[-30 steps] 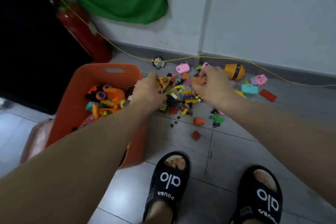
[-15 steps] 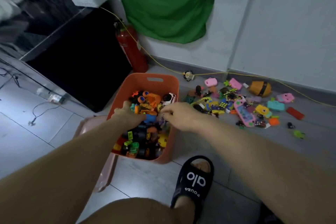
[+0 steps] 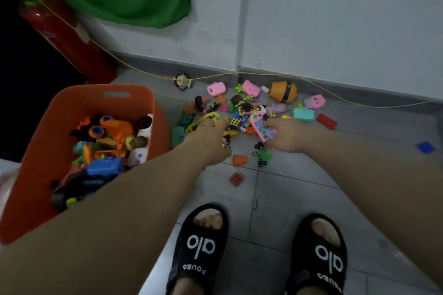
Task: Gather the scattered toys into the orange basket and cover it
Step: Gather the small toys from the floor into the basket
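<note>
Grey floor tiles (image 3: pixel 299 189) hold plastic toys (image 3: pixel 239 112). Your left hand (image 3: pixel 211 136) curls into them; your right hand (image 3: pixel 285 134) grips a pink phone (image 3: pixel 260 124). Beside sits the smooth orange basket (image 3: pixel 60 112), uncovered.

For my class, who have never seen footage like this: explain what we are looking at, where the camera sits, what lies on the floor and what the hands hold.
There is no machine here. One camera, worn on a person's head, looks down at their own arms and slippered feet. The left hand reaches into a pile of small toys on the grey tiled floor; what it holds, if anything, is hidden. The right hand grips a pink toy phone. At the left stands the orange basket, already partly filled with toys. Farther back lie a yellow egg-shaped toy and a red block; a small red cube lies nearer the feet.
</note>
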The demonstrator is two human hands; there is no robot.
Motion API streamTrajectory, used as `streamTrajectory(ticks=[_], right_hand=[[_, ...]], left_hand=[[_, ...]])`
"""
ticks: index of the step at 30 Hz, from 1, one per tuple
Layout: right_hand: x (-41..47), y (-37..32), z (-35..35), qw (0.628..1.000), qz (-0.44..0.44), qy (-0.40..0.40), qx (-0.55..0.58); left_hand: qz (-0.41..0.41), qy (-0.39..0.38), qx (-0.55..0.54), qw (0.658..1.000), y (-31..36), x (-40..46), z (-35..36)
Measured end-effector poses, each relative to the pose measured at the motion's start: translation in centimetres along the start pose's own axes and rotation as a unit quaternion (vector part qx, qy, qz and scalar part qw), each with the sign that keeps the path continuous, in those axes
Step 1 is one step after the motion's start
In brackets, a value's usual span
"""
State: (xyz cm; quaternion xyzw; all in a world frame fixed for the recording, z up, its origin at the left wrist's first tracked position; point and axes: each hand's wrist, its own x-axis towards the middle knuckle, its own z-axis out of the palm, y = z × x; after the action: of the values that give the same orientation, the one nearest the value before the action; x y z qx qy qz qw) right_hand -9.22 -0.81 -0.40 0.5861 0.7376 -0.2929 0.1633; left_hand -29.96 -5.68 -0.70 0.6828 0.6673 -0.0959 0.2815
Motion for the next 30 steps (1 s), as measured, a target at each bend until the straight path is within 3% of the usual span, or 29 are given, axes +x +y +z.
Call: streamTrajectory(ticks=[3,7,11,16,20,22,24,27,30], right_hand=[[2.1,3.0,4.3,0.999,0.018,0.001,0.048],[4.5,6.0,9.3,0.992,0.08,0.06,0.072],[6.9,7.6,11.9,0.989,0.091,0.109,0.046],[8.5,8.0,13.7,0.985,0.078,0.142,0.051],[7.7,8.6,14.1,0.96,0.043,0.27,0.063],[7.7,9.9,13.3,0.933,0.063,0.35,0.051],[7.9,12.0,12.2,0.917,0.099,0.382,0.059],[8.3,16.0,10.9,0.905,0.184,0.371,0.094],[8.7,19.7,11.3,0.915,0.271,0.281,0.104]], left_hand=[[-0.015,-0.101,0.038,0.994,2.1,2.8,4.6],[-0.007,-0.144,0.102,0.984,2.4,5.5,10.6],[0.017,-0.09,0.127,0.988,1.8,6.3,14.4],[0.057,-0.067,0.077,0.993,2.7,7.9,16.0],[0.021,0.011,-0.069,0.997,3.9,9.6,15.7],[-0.007,0.053,-0.125,0.991,4.9,10.6,15.3],[-0.02,0.055,-0.145,0.988,5.9,11.6,15.3],[-0.042,0.026,-0.148,0.988,7.1,12.6,15.7],[-0.058,-0.006,-0.095,0.994,8.1,12.7,15.6]])
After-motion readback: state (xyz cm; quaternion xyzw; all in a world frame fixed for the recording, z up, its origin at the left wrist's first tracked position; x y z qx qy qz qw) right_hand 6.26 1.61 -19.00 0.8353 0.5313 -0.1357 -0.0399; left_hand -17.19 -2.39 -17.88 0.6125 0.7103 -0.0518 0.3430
